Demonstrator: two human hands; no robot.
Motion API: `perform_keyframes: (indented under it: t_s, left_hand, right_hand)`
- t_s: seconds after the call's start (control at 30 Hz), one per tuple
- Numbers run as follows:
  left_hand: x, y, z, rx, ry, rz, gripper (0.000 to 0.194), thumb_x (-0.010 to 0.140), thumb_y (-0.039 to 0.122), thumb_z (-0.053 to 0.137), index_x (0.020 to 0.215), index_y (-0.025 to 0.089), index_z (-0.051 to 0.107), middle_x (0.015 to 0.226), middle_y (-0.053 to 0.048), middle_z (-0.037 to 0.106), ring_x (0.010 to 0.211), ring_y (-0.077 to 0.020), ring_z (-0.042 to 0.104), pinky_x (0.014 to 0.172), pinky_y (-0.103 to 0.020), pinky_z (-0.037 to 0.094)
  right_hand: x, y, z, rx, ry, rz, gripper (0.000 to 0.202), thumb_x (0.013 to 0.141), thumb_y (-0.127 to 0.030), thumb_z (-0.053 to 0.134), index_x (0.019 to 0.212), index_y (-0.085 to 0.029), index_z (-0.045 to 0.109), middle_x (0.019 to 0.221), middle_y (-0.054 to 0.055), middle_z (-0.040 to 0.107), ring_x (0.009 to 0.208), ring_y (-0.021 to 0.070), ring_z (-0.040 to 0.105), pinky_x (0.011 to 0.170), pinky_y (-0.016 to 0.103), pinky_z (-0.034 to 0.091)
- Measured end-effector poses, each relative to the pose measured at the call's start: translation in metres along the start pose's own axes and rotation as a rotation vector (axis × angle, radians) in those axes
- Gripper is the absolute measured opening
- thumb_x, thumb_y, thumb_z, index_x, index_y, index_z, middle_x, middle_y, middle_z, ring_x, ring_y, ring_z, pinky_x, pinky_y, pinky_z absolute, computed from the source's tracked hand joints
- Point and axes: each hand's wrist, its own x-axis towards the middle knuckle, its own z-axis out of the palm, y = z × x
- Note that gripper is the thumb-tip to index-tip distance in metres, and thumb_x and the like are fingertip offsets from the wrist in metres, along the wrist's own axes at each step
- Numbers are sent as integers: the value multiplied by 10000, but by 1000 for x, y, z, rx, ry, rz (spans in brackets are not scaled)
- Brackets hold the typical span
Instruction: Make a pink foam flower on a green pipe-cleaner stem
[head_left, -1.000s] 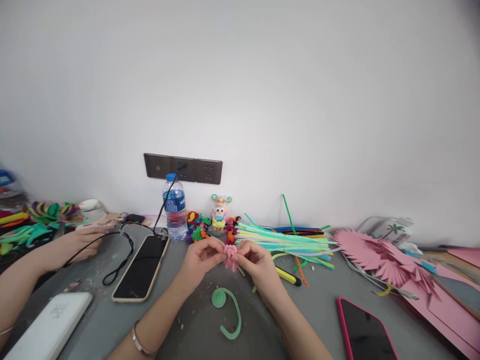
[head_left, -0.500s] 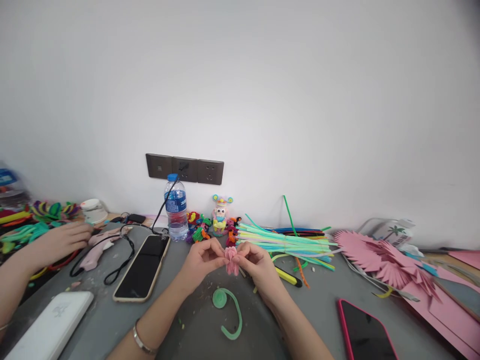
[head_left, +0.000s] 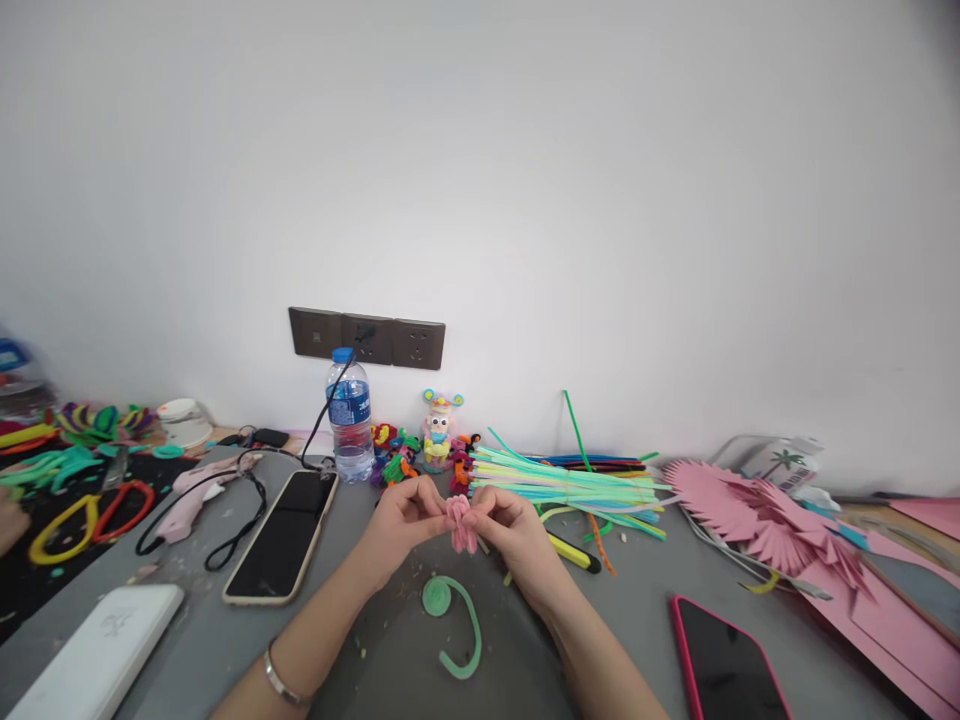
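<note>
With our left hand [head_left: 409, 520] and our right hand [head_left: 514, 530], we pinch the pink piece [head_left: 461, 522] between fingertips, above the table [head_left: 390, 640].

Grey table [head_left: 375, 650]: supports bottle [head_left: 350, 420], figurine [head_left: 437, 430], pipe cleaners [head_left: 570, 485], coiled green strip [head_left: 438, 597], white power bank [head_left: 101, 650], two phones [head_left: 283, 540].
</note>
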Motion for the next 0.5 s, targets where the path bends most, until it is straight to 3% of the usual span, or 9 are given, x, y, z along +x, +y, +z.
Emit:
perform_keyframes:
  t_s: [0.27,0.5]
  left_hand:
    - [0,1,-2,-49,7,-38,323,584,226,854,540,146,545,587,31,508,588,-107,487,569,-220,378]
    - [2,2,3,-171,21,-94,324,654,256,815,605,161,509,640,28,514,661,-125,503,619,-235,419]
  right_hand:
    - [-1,3,-3,-40,29,41,304,704,-346,780,549,-182,576,517,-31,566,504,111,487,517,248,327]
    - [2,-1,-3,-193,159,29,319,693,-449,749,576,-166,663,534,-10,574,492,102,416,486,242,297]
